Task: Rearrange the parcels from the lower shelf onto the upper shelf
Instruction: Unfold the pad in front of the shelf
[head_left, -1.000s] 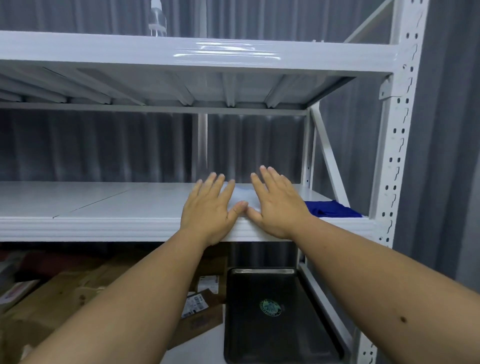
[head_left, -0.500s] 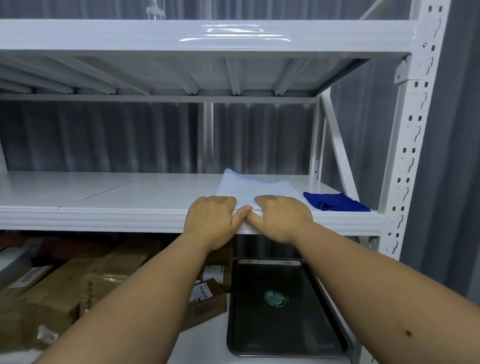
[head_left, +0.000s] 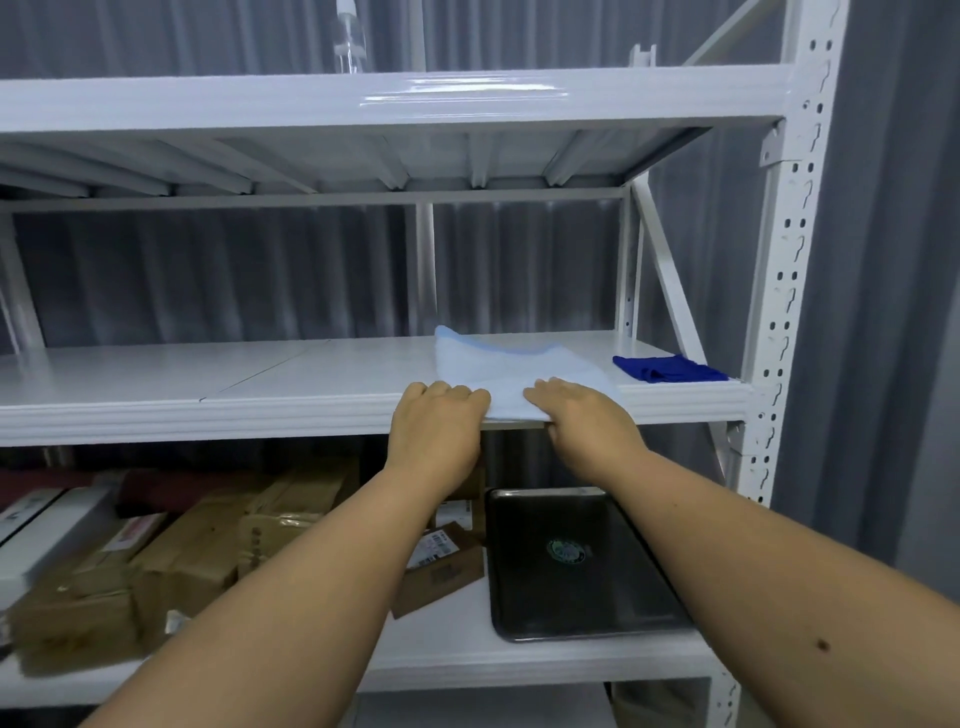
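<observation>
A pale blue folded cloth (head_left: 511, 366) lies on the white upper shelf (head_left: 208, 400), its near edge hanging over the shelf's front lip. My left hand (head_left: 439, 423) grips that near edge at its left corner with curled fingers. My right hand (head_left: 582, 415) grips the same edge further right. Several brown cardboard parcels (head_left: 197, 551) lie on the lower shelf (head_left: 467, 654) below, at the left and middle.
A dark blue cloth (head_left: 667, 369) lies at the right end of the upper shelf. A black tray (head_left: 576, 561) sits on the lower shelf's right side. A white upright (head_left: 784, 312) bounds the rack on the right. A clear bottle (head_left: 353, 39) stands on the top shelf.
My hands went from lying flat on the cloth to curling over its near edge and drawing back toward the shelf's front lip; they have also moved slightly apart.
</observation>
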